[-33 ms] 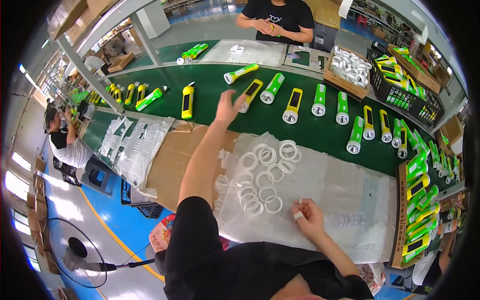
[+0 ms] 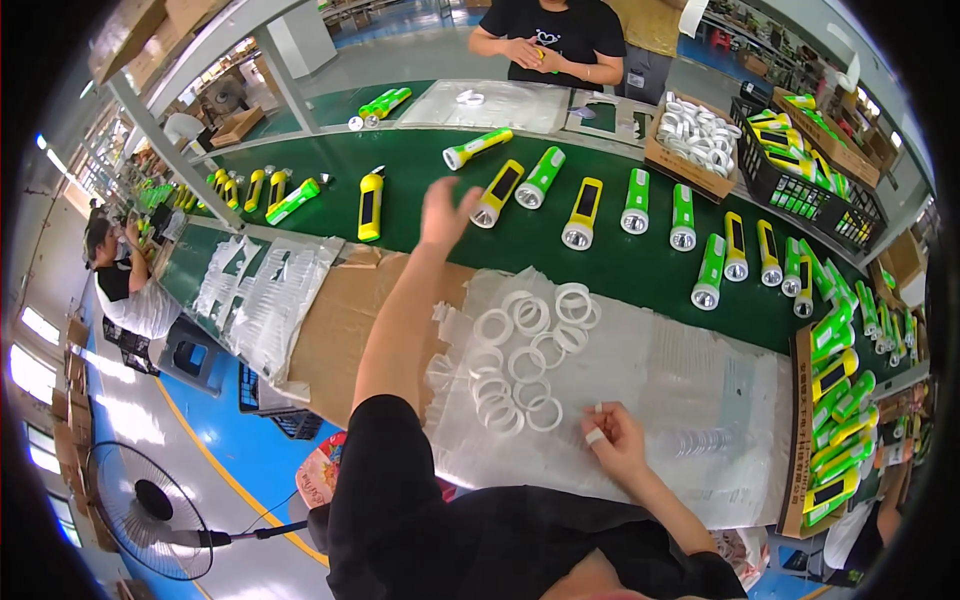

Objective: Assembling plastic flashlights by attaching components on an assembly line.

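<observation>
My left hand [image 2: 446, 213] is over the green belt with its fingers apart, holding nothing. Just right of its fingertips lies a yellow flashlight [image 2: 497, 194] with a dark panel. A green flashlight [image 2: 541, 178] lies beyond that one, and another yellow flashlight [image 2: 476, 148] rests farther back. To the left, a yellow flashlight [image 2: 370, 205] lies apart on the belt. My right hand [image 2: 617, 443] rests low over the plastic-covered work surface [image 2: 660, 390], fingers curled, white patches at the fingers. Whatever they hold is unclear. Several white rings [image 2: 493, 327] lie left of it.
A carton [image 2: 800, 430] of flashlights stands at the right. Across the belt are a box of white rings [image 2: 692, 150] and a black crate [image 2: 830, 210] of flashlights. A co-worker [image 2: 548, 45] stands opposite. A fan [image 2: 150, 500] is at the lower left.
My left hand has drawn slightly left, off the yellow flashlight it partly covered. My right hand stays in nearly the same place. The whole view has shifted a little.
</observation>
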Available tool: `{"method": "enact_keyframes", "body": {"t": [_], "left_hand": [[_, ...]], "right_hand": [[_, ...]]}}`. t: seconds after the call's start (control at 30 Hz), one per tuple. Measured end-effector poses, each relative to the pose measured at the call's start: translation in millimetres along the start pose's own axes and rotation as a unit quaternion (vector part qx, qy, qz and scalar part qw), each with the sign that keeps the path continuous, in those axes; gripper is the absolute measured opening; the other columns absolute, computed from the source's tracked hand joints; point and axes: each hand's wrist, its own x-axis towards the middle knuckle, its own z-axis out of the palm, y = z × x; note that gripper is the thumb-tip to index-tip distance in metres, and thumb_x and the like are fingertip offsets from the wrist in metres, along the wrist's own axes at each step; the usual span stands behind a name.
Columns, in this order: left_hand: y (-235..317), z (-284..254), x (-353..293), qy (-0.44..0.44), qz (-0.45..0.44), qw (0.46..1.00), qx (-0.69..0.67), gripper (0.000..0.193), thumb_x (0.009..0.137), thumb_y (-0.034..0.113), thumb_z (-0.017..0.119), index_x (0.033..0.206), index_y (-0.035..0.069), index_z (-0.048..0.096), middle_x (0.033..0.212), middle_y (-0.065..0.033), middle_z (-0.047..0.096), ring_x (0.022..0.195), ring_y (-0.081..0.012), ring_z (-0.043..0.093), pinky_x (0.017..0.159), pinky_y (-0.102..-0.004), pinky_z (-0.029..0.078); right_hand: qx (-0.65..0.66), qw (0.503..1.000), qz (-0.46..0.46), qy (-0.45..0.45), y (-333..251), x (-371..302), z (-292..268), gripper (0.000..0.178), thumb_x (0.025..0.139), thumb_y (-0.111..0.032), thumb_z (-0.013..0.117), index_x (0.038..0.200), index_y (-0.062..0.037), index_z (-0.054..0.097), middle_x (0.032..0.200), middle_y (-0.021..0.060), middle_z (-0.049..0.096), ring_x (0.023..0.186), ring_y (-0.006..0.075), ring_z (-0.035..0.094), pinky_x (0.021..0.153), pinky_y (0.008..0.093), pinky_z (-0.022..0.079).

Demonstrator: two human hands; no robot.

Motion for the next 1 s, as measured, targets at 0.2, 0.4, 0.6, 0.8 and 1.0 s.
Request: {"method": "enact_keyframes", "body": {"t": [0.2, 0.4, 0.6, 0.8, 1.0], "left_hand": [[-115, -82, -11, -0.019, -0.158, 0.881, 0.446, 0.055, 0.081, 0.045, 0.069, 0.133, 0.038, 0.052, 0.138, -0.0221, 0.038, 0.117, -0.0375, 0.048, 0.094, -0.0503, 0.044], [-108, -97, -29, -0.025, -0.133, 0.951, 0.278, 0.038, 0.093, 0.023, 0.054, 0.129, 0.035, 0.058, 0.093, -0.0193, 0.059, 0.087, -0.0375, 0.058, 0.077, -0.0474, 0.049], [90, -104, -68, -0.04, 0.044, 0.993, -0.102, 0.039, 0.09, -0.003, 0.056, 0.127, 0.007, 0.058, 0.105, -0.0175, 0.064, 0.094, -0.0297, 0.059, 0.083, -0.0376, 0.048], [257, -141, -186, -0.285, 0.045, 0.903, -0.318, 0.045, 0.089, 0.003, 0.06, 0.133, 0.01, 0.054, 0.122, -0.017, 0.056, 0.11, -0.0318, 0.055, 0.096, -0.0355, 0.043], [301, -151, -232, -0.381, -0.012, 0.856, -0.35, 0.068, 0.086, 0.009, 0.067, 0.145, 0.006, 0.033, 0.127, -0.0173, 0.055, 0.111, -0.0267, 0.057, 0.089, -0.0364, 0.046]], "right_hand": [[-0.018, 0.999, -0.031, -0.032, -1, -2, 2, 0.021, 0.089, -0.009, 0.065, 0.107, -0.0008, 0.057, 0.077, -0.0023, 0.061, 0.064, 0.0013, 0.051, 0.058, 0.0184, 0.043], [-0.011, 0.999, -0.037, -0.033, -6, -1, 3, 0.014, 0.096, -0.013, 0.056, 0.101, -0.0008, 0.061, 0.076, -0.0006, 0.06, 0.062, 0.0037, 0.051, 0.056, 0.0198, 0.042], [0.107, 0.99, -0.09, 0.002, -7, 1, -6, 0.023, 0.097, -0.007, 0.051, 0.118, 0.0022, 0.057, 0.104, 0.0076, 0.063, 0.087, 0.011, 0.059, 0.076, 0.0243, 0.048], [0.164, 0.978, -0.121, 0.034, -62, -7, -10, 0.049, 0.095, -0.018, 0.06, 0.136, -0.0012, 0.042, 0.132, 0.0133, 0.054, 0.119, 0.0217, 0.054, 0.1, 0.0332, 0.042], [0.306, 0.937, -0.126, 0.109, -70, -57, -10, 0.037, 0.091, -0.02, 0.06, 0.121, -0.0014, 0.05, 0.089, 0.0105, 0.062, 0.082, 0.0202, 0.061, 0.075, 0.0333, 0.049]]}}
